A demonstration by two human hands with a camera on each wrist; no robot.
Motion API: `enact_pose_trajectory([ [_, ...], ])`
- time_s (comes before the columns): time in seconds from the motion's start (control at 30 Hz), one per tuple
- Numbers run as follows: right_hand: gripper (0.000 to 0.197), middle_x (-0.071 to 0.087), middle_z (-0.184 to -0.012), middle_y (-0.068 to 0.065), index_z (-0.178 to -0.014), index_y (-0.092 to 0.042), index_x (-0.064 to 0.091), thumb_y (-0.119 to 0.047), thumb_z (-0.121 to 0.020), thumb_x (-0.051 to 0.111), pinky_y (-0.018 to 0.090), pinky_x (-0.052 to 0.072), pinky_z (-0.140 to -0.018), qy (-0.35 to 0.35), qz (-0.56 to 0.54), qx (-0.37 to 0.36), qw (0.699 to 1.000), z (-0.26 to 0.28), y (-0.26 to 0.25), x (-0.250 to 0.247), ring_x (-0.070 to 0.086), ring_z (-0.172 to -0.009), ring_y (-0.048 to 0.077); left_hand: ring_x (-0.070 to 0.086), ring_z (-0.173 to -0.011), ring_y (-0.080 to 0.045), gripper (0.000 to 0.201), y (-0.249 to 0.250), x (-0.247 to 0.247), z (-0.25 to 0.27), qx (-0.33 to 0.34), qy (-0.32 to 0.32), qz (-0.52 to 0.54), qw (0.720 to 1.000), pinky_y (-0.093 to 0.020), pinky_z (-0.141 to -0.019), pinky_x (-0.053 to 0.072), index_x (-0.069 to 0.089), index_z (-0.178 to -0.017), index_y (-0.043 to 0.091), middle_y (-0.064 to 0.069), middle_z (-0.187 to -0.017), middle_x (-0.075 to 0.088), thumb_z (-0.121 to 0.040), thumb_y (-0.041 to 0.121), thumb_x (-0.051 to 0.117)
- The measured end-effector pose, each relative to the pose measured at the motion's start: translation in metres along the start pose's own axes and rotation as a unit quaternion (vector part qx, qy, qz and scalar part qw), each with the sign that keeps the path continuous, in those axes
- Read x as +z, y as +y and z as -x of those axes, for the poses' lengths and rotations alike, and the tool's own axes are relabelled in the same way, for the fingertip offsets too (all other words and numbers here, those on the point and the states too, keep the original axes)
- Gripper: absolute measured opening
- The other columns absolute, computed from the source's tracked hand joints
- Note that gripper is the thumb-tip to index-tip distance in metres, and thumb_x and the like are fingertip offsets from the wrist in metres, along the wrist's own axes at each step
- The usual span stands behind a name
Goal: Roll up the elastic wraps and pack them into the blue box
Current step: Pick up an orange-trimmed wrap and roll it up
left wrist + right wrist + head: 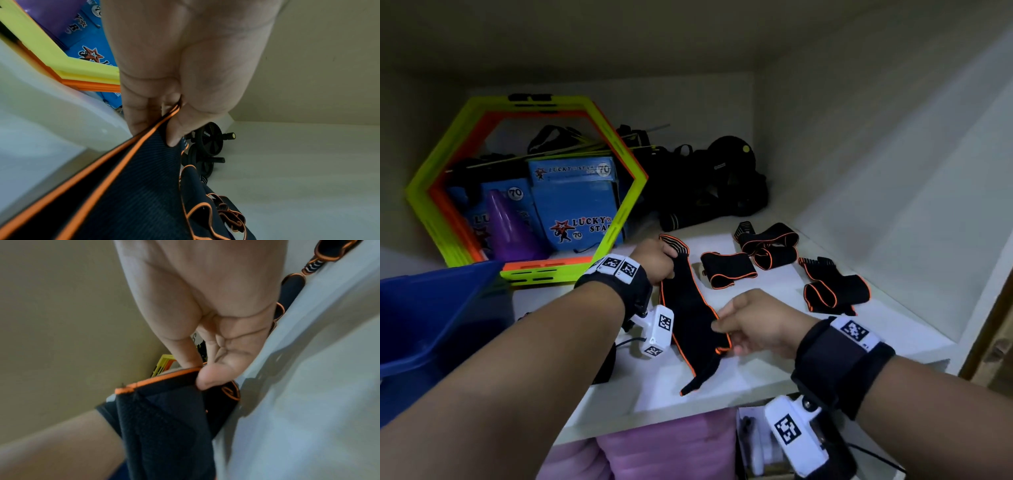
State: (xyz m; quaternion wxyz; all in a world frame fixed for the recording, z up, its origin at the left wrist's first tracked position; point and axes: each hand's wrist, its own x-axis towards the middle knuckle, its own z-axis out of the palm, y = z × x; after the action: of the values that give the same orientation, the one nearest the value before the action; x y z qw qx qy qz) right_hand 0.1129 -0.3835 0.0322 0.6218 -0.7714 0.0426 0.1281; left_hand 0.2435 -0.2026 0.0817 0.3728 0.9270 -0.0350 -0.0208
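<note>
A black elastic wrap with orange edging [690, 310] is stretched lengthwise over the white shelf [774, 370]. My left hand [659, 260] pinches its far end [162, 123] between thumb and fingers. My right hand [751, 323] pinches its right edge [170, 379] near the middle, and the near end droops toward the shelf's front edge. Three more black-and-orange wraps lie loosely folded to the right [727, 270], [768, 245], [832, 291]. The blue box [431, 315] stands at the left, by my left forearm.
A yellow-green and orange hexagonal frame [524, 185] leans at the back left over blue cartons [578, 202] and a purple cone [512, 228]. Black exercise gear [715, 181], including an ab wheel [212, 139], fills the back. A pink item [667, 452] lies below the shelf.
</note>
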Motion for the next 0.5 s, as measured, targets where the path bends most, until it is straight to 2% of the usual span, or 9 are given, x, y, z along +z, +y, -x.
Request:
enact_pose_trajectory([
  [0.07, 0.013, 0.067, -0.079, 0.015, -0.102, 0.0, 0.066, 0.002, -0.092, 0.058, 0.04, 0.056, -0.076, -0.013, -0.06, -0.01, 0.998, -0.005, -0.009, -0.003, 0.064, -0.063, 0.022, 0.064, -0.104, -0.027, 0.035, -0.001, 0.002, -0.003, 0.0, -0.004, -0.012, 1.0, -0.034, -0.088, 0.057, 0.068, -0.105, 0.021, -0.007, -0.103, 0.063, -0.083, -0.006, 0.07],
  [0.1, 0.02, 0.071, -0.089, 0.015, -0.104, 0.0, 0.066, 0.008, -0.092, 0.051, 0.038, 0.057, -0.076, -0.026, -0.08, -0.011, 0.996, -0.007, -0.013, -0.003, 0.068, -0.069, 0.024, 0.064, -0.104, -0.027, 0.035, -0.002, 0.003, -0.005, 0.001, -0.005, -0.017, 1.0, -0.035, -0.09, 0.056, 0.068, -0.108, 0.018, -0.007, -0.1, 0.063, -0.083, -0.006, 0.07],
  [0.17, 0.036, 0.072, -0.103, 0.015, -0.109, 0.0, 0.065, 0.019, -0.087, 0.042, 0.034, 0.059, -0.067, -0.054, -0.069, -0.012, 0.996, -0.012, -0.017, -0.001, 0.072, -0.079, 0.027, 0.062, -0.096, -0.025, 0.033, -0.004, 0.005, -0.007, 0.007, -0.009, -0.042, 0.999, -0.031, -0.088, 0.054, 0.069, -0.111, 0.014, -0.003, -0.088, 0.06, -0.084, -0.006, 0.07],
  [0.2, 0.04, 0.072, -0.105, 0.014, -0.112, 0.0, 0.064, 0.02, -0.085, 0.041, 0.031, 0.057, -0.062, -0.058, -0.032, -0.02, 0.998, -0.014, -0.018, 0.002, 0.071, -0.08, 0.028, 0.061, -0.09, -0.024, 0.031, -0.006, 0.007, -0.008, 0.012, -0.015, -0.063, 0.998, -0.03, -0.083, 0.053, 0.069, -0.11, 0.013, -0.002, -0.083, 0.059, -0.085, -0.005, 0.069],
  [0.27, 0.04, 0.069, -0.093, 0.007, -0.115, -0.002, 0.061, 0.019, -0.084, 0.046, 0.026, 0.05, -0.056, -0.052, 0.059, -0.049, 0.996, -0.017, -0.017, 0.01, 0.065, -0.079, 0.026, 0.06, -0.085, -0.023, 0.027, -0.008, 0.009, -0.009, 0.022, -0.027, -0.102, 0.994, -0.03, -0.078, 0.052, 0.07, -0.108, 0.011, -0.007, -0.086, 0.063, -0.086, -0.003, 0.067],
  [0.33, 0.04, 0.062, -0.088, 0.003, -0.117, -0.006, 0.058, 0.016, -0.083, 0.055, 0.024, 0.048, -0.057, -0.036, 0.142, -0.092, 0.985, -0.019, -0.014, 0.016, 0.06, -0.075, 0.021, 0.063, -0.091, -0.026, 0.028, -0.009, 0.011, -0.008, 0.024, -0.027, -0.139, 0.99, -0.032, -0.08, 0.051, 0.07, -0.113, 0.005, -0.011, -0.096, 0.065, -0.086, -0.001, 0.069],
  [0.4, 0.047, 0.064, -0.095, 0.003, -0.121, -0.012, 0.053, 0.007, -0.082, 0.068, 0.028, 0.053, -0.068, -0.047, 0.189, -0.117, 0.974, -0.023, -0.008, 0.021, 0.063, -0.076, 0.018, 0.064, -0.103, -0.027, 0.032, -0.01, 0.012, -0.008, 0.023, -0.028, -0.172, 0.984, -0.035, -0.09, 0.051, 0.069, -0.119, 0.003, -0.013, -0.113, 0.069, -0.087, 0.002, 0.07],
  [0.47, 0.058, 0.068, -0.104, 0.002, -0.127, -0.019, 0.047, -0.013, -0.078, 0.078, 0.037, 0.057, -0.084, -0.066, 0.219, -0.129, 0.965, -0.024, -0.004, 0.024, 0.068, -0.088, 0.02, 0.062, -0.109, -0.027, 0.031, -0.011, 0.013, -0.008, 0.03, -0.034, -0.194, 0.98, -0.036, -0.094, 0.05, 0.067, -0.12, 0.001, -0.016, -0.125, 0.066, -0.088, 0.004, 0.068],
  [0.5, 0.064, 0.068, -0.106, 0.001, -0.128, -0.023, 0.045, -0.025, -0.074, 0.08, 0.04, 0.057, -0.087, -0.06, 0.253, -0.138, 0.956, -0.024, -0.003, 0.025, 0.068, -0.093, 0.021, 0.062, -0.11, -0.028, 0.03, -0.012, 0.013, -0.009, 0.033, -0.033, -0.201, 0.978, -0.037, -0.094, 0.051, 0.065, -0.118, 0.002, -0.017, -0.126, 0.065, -0.088, 0.004, 0.068],
])
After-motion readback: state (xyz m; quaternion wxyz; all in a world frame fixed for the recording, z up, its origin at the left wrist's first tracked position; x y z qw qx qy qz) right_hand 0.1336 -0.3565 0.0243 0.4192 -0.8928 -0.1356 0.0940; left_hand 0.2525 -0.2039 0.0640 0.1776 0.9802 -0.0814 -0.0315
